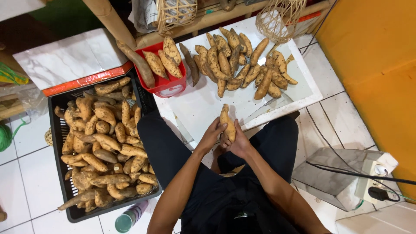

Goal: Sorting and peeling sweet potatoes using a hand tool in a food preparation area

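Note:
My left hand (211,135) and my right hand (237,142) together hold one orange-brown sweet potato (226,121) upright over the near edge of a white board (203,108). The left hand's fingers wrap its left side, and the right hand cups it from below and the right. A heap of several sweet potatoes (240,65) lies on the far part of the board. A long knife blade (264,107) rests flat on the board just right of the held potato.
A black crate (58,125) full of sweet potatoes sits on the floor at my left. A red tub (167,84) holds a few more. Wicker baskets (277,19) stand at the back. A power strip (372,180) with cables lies at right, a teal bottle (129,218) near my left knee.

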